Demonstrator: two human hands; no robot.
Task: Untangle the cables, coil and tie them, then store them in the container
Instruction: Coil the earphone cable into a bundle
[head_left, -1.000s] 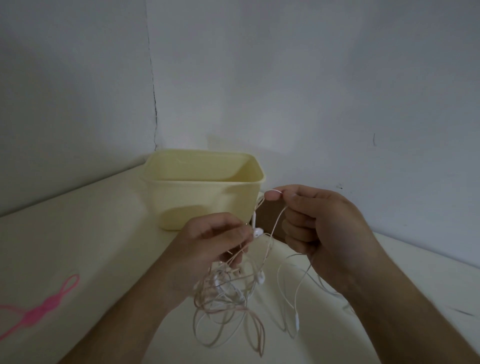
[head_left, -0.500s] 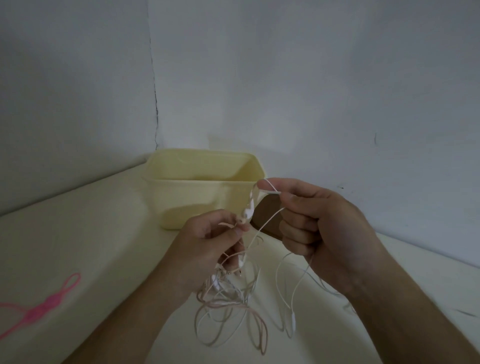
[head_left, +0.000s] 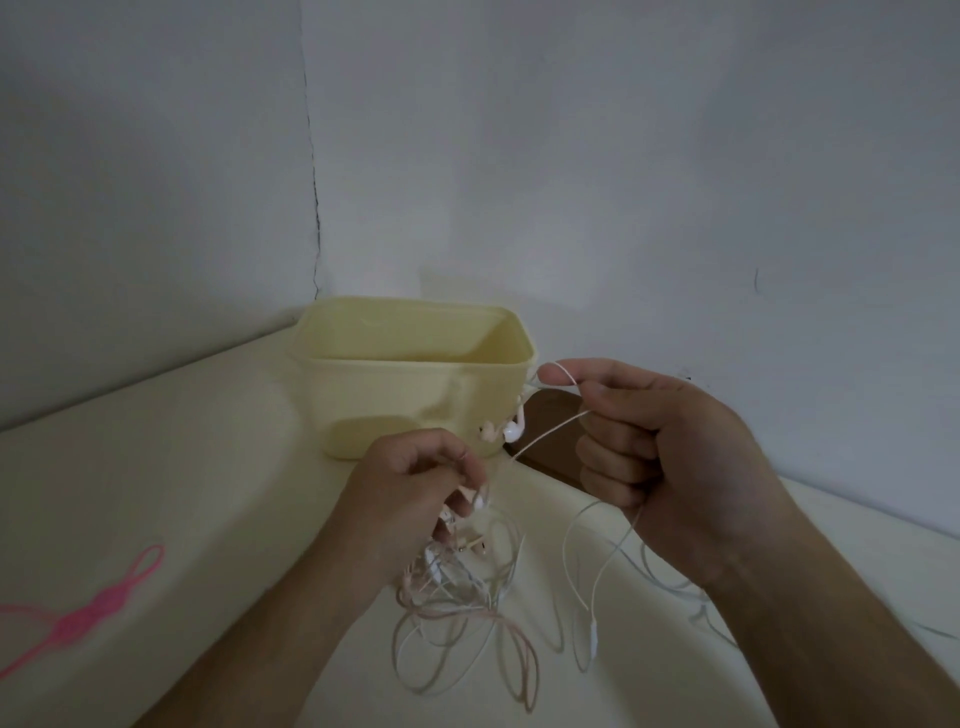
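Pinching thin white cable (head_left: 550, 439) – both hands (head_left: 410, 499) (head_left: 670, 457) – probably rubbery, tangled

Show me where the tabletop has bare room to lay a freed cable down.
Bare table lies left of the yellow container, between it and the pink ties. Crowded: tangled cables below the left hand, with white strands trailing under the right hand.

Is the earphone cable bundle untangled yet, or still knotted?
Still knotted. The cable tangle hangs in crossed loops below the left hand, while the right hand pulls one white strand clear.
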